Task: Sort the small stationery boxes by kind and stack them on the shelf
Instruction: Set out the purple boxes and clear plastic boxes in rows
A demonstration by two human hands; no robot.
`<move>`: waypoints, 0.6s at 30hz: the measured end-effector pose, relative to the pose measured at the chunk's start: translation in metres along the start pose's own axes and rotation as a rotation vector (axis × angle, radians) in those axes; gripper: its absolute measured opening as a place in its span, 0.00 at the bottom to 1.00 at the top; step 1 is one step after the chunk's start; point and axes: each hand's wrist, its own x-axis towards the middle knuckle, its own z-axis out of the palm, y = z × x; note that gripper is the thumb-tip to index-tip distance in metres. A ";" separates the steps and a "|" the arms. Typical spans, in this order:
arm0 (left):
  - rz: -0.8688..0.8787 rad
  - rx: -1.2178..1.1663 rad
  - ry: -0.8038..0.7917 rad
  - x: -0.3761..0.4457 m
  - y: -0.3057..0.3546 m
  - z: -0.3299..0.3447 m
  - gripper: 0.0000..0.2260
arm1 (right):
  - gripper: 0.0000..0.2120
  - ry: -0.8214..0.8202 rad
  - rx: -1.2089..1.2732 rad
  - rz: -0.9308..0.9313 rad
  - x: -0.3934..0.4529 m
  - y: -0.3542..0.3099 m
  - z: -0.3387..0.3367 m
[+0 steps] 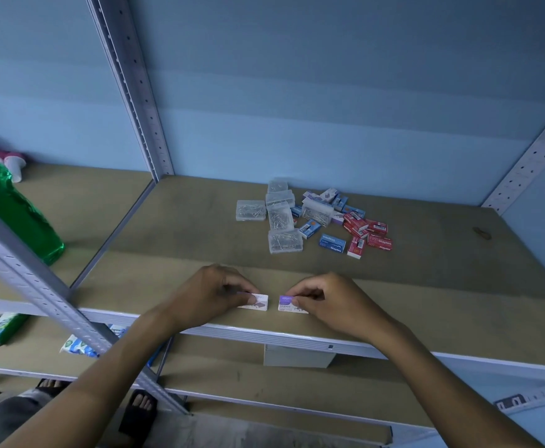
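A: Blue wall, grey slotted uprights, brown board shelf [200, 227]. Green bottle [15, 205] in the bay to the left, packets on the shelf below.

B: Hands?

A: Both at the near edge. Left hand [213, 294] pinches a white-and-purple box [259, 302], thumb and fingers clamped on its left end. Right hand [326, 300] pinches a second purple box [288, 303] the same way on its right end. The two boxes lie flat on the board, just beside each other, a small gap between.

B: The rest of the stock?

A: Unsorted heap [313, 218] at the far middle, well apart from the hands. Clear cases [251, 210] of pins or clips on its left side, blue boxes [332, 243] in the middle, red boxes [379, 242] on the right, a few more purple ones at the back.

B: Risks?

A: The pair sits close to the front lip; a careless push could tip one over the edge to the lower shelf. Small, light boxes stack poorly, so an off-square second box would likely slide. Reaching into the heap could scatter it, and a clear case might pop open.

B: Any writing?

A: "Staples" reads on the red and blue boxes, upside down on the blue. Print on the purple pair is too blurred to read.
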 end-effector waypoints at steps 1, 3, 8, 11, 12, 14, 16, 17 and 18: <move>0.007 0.004 0.004 0.000 0.000 0.001 0.06 | 0.07 -0.002 -0.002 0.004 -0.001 0.000 -0.001; 0.015 0.020 0.011 -0.001 -0.001 0.003 0.06 | 0.07 0.001 0.005 0.010 -0.003 0.001 -0.001; -0.011 0.020 0.010 -0.001 0.003 0.000 0.08 | 0.08 0.014 0.012 0.015 -0.006 0.000 -0.002; -0.088 -0.010 0.080 0.004 0.007 -0.007 0.09 | 0.09 0.050 0.016 0.017 -0.004 0.000 -0.013; -0.091 0.002 0.101 0.008 0.006 -0.010 0.09 | 0.09 0.064 0.012 0.022 -0.002 0.001 -0.018; -0.061 0.066 0.143 0.021 0.006 -0.015 0.10 | 0.10 0.088 -0.042 0.031 0.010 0.007 -0.028; -0.032 0.161 0.160 0.041 0.004 -0.018 0.10 | 0.13 0.152 -0.128 0.025 0.028 0.013 -0.038; -0.019 0.207 0.155 0.053 0.004 -0.019 0.12 | 0.15 0.198 -0.166 0.023 0.039 0.017 -0.043; -0.012 0.246 0.142 0.067 0.005 -0.018 0.14 | 0.17 0.245 -0.203 0.023 0.051 0.019 -0.049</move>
